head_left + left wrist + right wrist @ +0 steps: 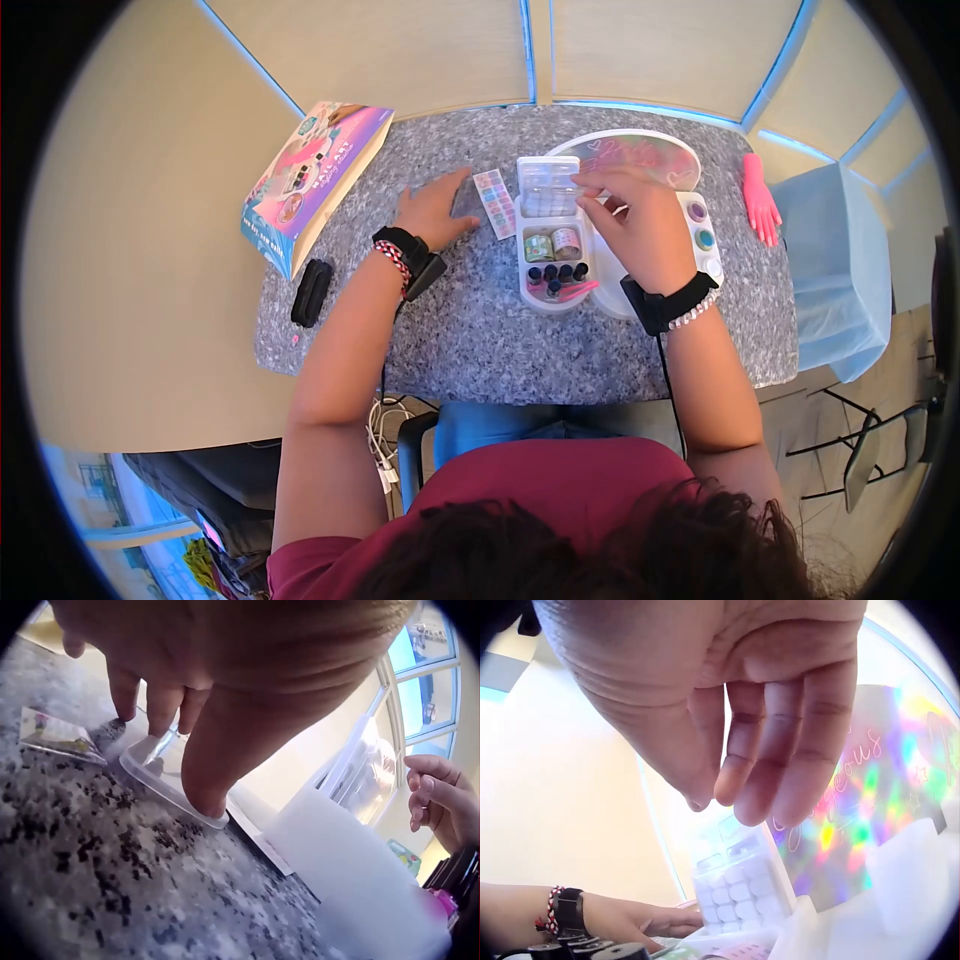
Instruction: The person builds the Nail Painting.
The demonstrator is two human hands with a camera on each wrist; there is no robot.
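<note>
My left hand (432, 210) rests on the speckled table with its fingers spread, left of a small sticker sheet (494, 204). In the left wrist view its thumb and fingertips touch a shallow clear plastic piece with a raised rim (166, 796), lying flat. My right hand (645, 225) hovers over the white nail-art case (612, 300), fingers loosely bent and thumb near the index finger; nothing shows between them. Below its fingertips, a clear box with white rounded pieces (739, 892) stands tilted up in the case. Two tape rolls (552, 244) and several small dark-capped bottles (556, 275) sit in compartments nearer me.
A nail art box (310, 180) leans at the table's left, with a black case (312, 292) near it. A holographic lid panel (640, 155) rises behind the white case. Pots (704, 239) line its right side. A pink model hand (760, 200) lies at the far right.
</note>
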